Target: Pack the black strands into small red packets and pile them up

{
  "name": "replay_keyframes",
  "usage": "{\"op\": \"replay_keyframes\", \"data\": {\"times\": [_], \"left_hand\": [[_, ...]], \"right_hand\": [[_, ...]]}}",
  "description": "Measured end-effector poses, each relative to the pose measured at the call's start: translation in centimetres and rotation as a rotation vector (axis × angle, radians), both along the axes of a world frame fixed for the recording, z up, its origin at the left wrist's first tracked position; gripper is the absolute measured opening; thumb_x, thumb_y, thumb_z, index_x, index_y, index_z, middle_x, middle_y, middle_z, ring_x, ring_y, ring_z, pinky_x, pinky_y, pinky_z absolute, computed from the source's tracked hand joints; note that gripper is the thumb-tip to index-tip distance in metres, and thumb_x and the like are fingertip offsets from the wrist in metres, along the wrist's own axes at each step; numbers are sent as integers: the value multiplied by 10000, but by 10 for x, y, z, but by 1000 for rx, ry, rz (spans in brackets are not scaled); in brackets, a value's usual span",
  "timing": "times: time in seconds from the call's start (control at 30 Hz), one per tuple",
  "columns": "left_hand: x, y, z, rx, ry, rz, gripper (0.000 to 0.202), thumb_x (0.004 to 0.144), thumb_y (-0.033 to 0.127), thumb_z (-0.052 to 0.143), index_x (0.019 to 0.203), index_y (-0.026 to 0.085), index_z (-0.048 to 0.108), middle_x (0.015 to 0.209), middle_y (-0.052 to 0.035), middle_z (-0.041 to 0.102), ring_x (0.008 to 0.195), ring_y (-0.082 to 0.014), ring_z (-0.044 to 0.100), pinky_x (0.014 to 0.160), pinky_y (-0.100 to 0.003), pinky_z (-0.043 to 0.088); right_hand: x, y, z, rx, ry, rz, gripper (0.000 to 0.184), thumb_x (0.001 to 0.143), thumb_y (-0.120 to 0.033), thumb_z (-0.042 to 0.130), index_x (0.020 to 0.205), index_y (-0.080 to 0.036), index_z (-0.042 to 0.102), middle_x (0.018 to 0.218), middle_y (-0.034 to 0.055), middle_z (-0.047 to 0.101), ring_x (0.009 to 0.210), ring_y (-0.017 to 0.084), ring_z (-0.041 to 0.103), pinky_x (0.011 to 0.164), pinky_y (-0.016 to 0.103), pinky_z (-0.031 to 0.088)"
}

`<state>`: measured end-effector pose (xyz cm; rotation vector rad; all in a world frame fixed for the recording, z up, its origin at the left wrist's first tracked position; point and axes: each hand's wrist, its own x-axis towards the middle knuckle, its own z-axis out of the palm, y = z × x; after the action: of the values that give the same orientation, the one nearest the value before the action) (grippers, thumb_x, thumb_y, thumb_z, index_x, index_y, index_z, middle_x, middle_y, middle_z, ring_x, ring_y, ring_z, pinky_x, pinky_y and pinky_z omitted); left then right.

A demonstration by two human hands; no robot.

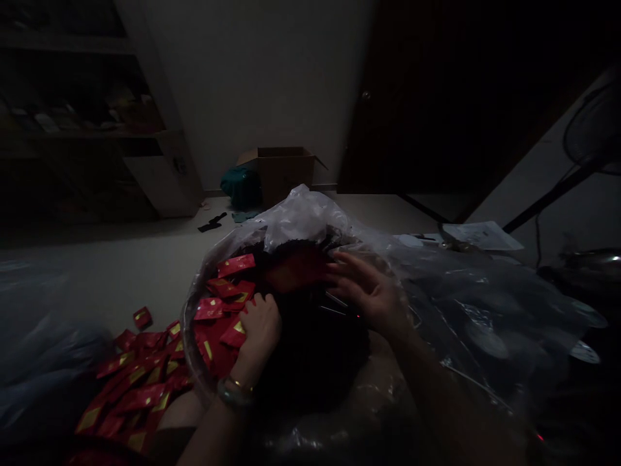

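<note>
The room is dim. A large clear plastic bag [310,213] lies open before me, holding a dark loose mass [315,349] and several red packets [228,291] with gold marks. My left hand [259,327], a bracelet at its wrist, is curled closed on red packets at the bag's left side. My right hand [369,291] reaches into the bag, fingers pressed on a red packet [295,268] lying on the dark mass; a thin metal tool [334,305] shows beside it.
More red packets [130,382] are heaped on the pale floor at lower left. A cardboard box [284,168] and a green bag [240,188] stand by the far wall, shelves [72,129] at left. Crumpled plastic [485,304], papers [480,234] and a fan stand [557,194] lie right.
</note>
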<state>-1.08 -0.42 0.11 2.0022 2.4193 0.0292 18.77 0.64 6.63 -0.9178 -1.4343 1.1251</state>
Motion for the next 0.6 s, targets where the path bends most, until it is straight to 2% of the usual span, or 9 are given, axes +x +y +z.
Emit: {"op": "replay_keyframes", "data": {"times": [0.03, 0.07, 0.1, 0.17, 0.23, 0.3, 0.43, 0.6], "left_hand": [[-2, 0, 1, -7, 7, 0, 309, 884, 137, 359, 1057, 104, 613, 1076, -196, 607, 968, -320, 604, 725, -395, 493], [-4, 0, 3, -25, 9, -20, 345, 893, 118, 313, 1073, 100, 607, 1079, -198, 609, 967, -310, 614, 713, -376, 496], [-6, 2, 4, -95, -7, 33, 360, 884, 87, 298, 1064, 88, 611, 1075, -206, 615, 963, -306, 626, 711, -372, 499], [-13, 6, 7, -188, -55, 15, 362, 873, 67, 312, 1067, 76, 618, 1050, -207, 640, 989, -296, 635, 730, -348, 496], [-20, 11, 9, -246, -105, 8, 337, 876, 94, 343, 1014, 74, 650, 988, -202, 674, 952, -289, 658, 716, -330, 492], [-29, 15, 11, -253, -133, -4, 307, 890, 182, 394, 969, 87, 675, 964, -193, 692, 915, -284, 671, 694, -316, 488], [-46, 20, 9, -216, -211, -77, 309, 889, 289, 452, 949, 106, 692, 946, -190, 707, 870, -257, 679, 676, -286, 462], [-55, 21, 10, -183, -279, -102, 306, 883, 182, 406, 838, 118, 701, 868, -146, 719, 746, -197, 660, 645, -266, 433]], "right_hand": [[-7, -8, 3, -39, 54, 173, 563, 767, -439, 674, 1289, -288, 526, 1278, 92, 595, 1005, 233, 661, 782, 376, 577], [-12, -13, 6, -72, 92, 274, 584, 781, -432, 669, 1323, -317, 484, 1350, 88, 536, 1064, 238, 639, 823, 391, 567], [-15, -16, 8, -108, 111, 333, 585, 792, -423, 664, 1334, -330, 465, 1391, 87, 495, 1104, 243, 619, 855, 404, 556], [-16, -15, 10, -170, 116, 314, 506, 811, -412, 650, 1286, -299, 519, 1378, 99, 501, 1116, 244, 612, 882, 411, 546], [-12, -8, 7, -220, 85, 248, 412, 820, -408, 640, 1192, -237, 594, 1267, 113, 586, 1080, 238, 631, 880, 405, 548], [-9, 1, 1, -263, 33, 243, 367, 813, -420, 642, 1102, -194, 640, 1126, 110, 656, 1025, 231, 654, 853, 391, 558], [-11, 15, -20, -360, -76, 331, 394, 760, -464, 677, 1024, -171, 670, 974, 86, 691, 934, 210, 671, 758, 336, 573], [-21, 23, -51, -469, -164, 375, 361, 776, -455, 668, 986, -161, 679, 929, 81, 688, 870, 181, 661, 698, 291, 563]]}}
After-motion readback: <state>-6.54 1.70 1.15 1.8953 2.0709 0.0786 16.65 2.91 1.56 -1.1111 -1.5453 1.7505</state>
